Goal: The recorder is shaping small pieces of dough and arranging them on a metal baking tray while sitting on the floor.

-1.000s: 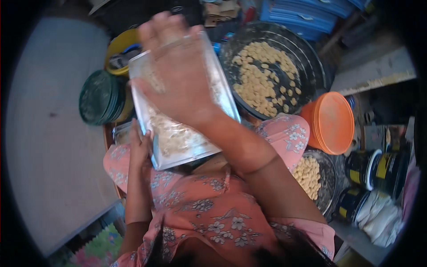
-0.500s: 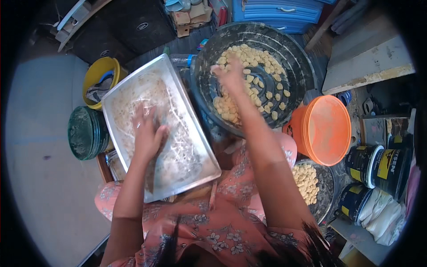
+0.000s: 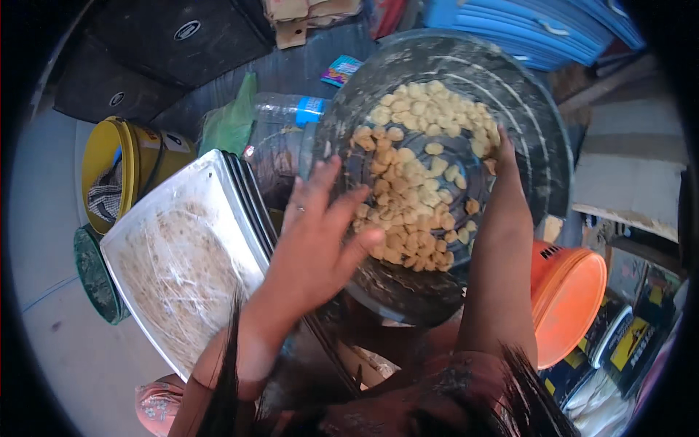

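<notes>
A large black round basin (image 3: 535, 138) holds many small, pale tan, rounded dough-like pieces (image 3: 411, 197), gathered in a curved heap with a few strays in the middle. My left hand (image 3: 320, 229), with a ring on one finger, hovers over the basin's left rim, its fingers spread and holding nothing. Inside the basin, at the right end of the heap, my right hand (image 3: 504, 153) touches some pieces; most of its fingers are hidden. A shallow silver metal tray (image 3: 186, 269), its surface dusted and streaked, lies tilted to the left, on top of other dark-edged trays.
An orange bucket (image 3: 571, 302) stands right of the basin. Beyond the tray are a yellow bucket (image 3: 131, 171) with cloth inside and a green bucket (image 3: 98, 277). A clear plastic bottle (image 3: 280, 109) lies behind, near black boxes (image 3: 175, 44). Blue plastic drawers (image 3: 524, 29) stand at the back.
My left hand has lifted off the tray and moved right to the basin. My right hand has shifted from the heap's left side to its right. The view has moved closer to the basin.
</notes>
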`<state>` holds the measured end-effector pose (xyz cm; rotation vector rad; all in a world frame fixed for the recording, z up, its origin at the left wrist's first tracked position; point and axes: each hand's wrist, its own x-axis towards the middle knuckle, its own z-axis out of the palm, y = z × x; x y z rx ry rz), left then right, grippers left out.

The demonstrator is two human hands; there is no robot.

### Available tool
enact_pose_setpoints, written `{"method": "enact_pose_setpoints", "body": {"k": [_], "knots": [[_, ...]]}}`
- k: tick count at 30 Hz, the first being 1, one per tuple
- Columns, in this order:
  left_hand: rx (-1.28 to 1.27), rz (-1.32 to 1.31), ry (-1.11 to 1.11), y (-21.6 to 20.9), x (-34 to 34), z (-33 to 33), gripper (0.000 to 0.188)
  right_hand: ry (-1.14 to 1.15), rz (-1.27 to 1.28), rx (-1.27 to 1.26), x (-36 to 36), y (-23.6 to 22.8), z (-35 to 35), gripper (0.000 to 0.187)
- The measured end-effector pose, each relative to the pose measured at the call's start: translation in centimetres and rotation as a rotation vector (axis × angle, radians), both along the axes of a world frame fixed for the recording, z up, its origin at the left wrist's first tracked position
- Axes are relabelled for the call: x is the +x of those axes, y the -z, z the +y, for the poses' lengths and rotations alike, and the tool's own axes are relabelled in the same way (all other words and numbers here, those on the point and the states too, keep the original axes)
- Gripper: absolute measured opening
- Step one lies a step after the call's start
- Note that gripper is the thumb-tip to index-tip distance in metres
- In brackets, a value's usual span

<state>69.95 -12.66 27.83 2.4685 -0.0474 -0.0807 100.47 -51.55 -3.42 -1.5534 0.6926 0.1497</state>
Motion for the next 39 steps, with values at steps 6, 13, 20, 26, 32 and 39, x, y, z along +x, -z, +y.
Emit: {"method": "enact_pose_setpoints", "body": {"k": [6,13,20,26,32,39], "knots": [[-0.003,0.085,0.046,-0.1,0.6,0.2,0.054,-0.635,0.175,-1.107,3.7,-3.3,16.7,0.110],[0.057,0.151,0.003,-0.5,0.3,-0.1,0.049,-1.588,0.143,-0.502,-0.4,-10.7,16.5,0.093],[0.022,0.047,-0.051,0.6,0.8,-0.2,0.048,-1.056,-0.117,-0.870,-6.1,-4.1,26.0,0.101],[0.032,0.011,-0.120,-0.3,0.2,0.6,0.048,-2.057,-0.342,-0.551,-17.3,-12.5,19.4,0.055],[0.081,-0.015,-0.069,-0.1,2.3,-3.2,0.043,-1.261,-0.055,-0.277,-8.6,-6.3,8.6,0.053],[0.195,0.608,-0.024,9.6,13.7,-2.3,0.061,-1.275,0.017,-1.008,-21.3,-10.5,21.0,0.096]]}}
